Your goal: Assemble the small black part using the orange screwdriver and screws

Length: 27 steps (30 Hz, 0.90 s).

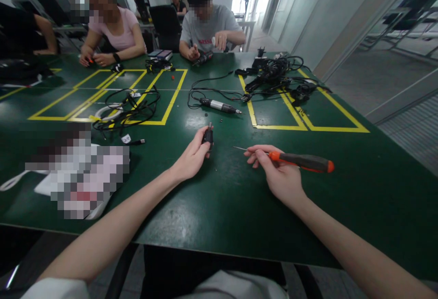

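My left hand (193, 155) grips a small black device (208, 135) with a metal tip pointing away from me; its exact kind I cannot make out. Held in my right hand (278, 169) is a screwdriver (308, 162) with an orange and dark grey handle, its thin shaft aimed left toward the black device. A gap separates the shaft's tip from the device. Beyond both hands lies a black and silver electric screwdriver (219, 105) with a cord. Tiny dark bits (221, 120) rest on the green table (212, 217) just past my left hand.
Yellow tape outlines (167, 112) mark the table. Tangled black cables (273, 73) pile at the back right, and more cables (137, 107) lie left. A blurred-out pouch-like item (92, 180) sits near my left forearm. Two people (212, 29) work across the table.
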Each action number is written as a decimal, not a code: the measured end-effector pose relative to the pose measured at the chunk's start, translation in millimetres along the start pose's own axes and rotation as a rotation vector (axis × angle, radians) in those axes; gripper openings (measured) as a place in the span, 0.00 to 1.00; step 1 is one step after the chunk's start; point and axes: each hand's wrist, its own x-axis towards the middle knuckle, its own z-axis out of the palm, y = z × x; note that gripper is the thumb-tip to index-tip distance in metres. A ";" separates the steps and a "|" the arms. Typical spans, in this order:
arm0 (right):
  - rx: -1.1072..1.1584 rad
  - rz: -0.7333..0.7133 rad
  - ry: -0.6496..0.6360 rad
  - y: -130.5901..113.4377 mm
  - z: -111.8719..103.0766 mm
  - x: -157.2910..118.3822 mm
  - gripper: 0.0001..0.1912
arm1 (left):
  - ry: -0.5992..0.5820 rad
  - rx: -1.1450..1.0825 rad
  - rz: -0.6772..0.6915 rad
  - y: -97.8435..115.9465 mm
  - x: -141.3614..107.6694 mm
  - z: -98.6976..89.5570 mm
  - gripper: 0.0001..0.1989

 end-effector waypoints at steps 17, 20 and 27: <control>-0.203 -0.199 -0.253 -18.0 -7.7 -3.3 0.20 | -0.218 0.268 0.179 -2.6 0.6 -4.7 0.21; -0.185 -0.199 -0.171 -17.4 -9.0 -2.0 0.20 | -0.281 0.217 0.176 -2.1 1.1 -6.9 0.20; -0.158 -0.312 -0.040 -21.0 -6.6 3.2 0.20 | -0.317 0.228 0.193 -1.4 -0.8 -2.6 0.18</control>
